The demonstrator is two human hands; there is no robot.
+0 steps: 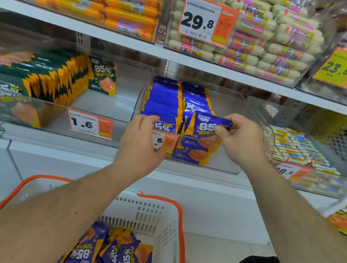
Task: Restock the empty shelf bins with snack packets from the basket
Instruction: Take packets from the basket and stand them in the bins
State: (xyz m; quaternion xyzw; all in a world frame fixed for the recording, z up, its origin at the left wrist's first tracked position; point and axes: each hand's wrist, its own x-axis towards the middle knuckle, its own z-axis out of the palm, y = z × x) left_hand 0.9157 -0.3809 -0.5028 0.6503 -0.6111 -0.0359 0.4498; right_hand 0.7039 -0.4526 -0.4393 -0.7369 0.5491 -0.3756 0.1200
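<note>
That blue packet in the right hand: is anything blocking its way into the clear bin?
Nothing visible does. The right hand pinches the blue packet just above the front of the right row in the clear bin; the left hand rests on the left row.

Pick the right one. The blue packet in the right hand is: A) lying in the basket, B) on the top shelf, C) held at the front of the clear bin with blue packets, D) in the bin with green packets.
C: the right hand pinches a blue packet at the front of the clear bin, beside its rows of blue packets.
</note>
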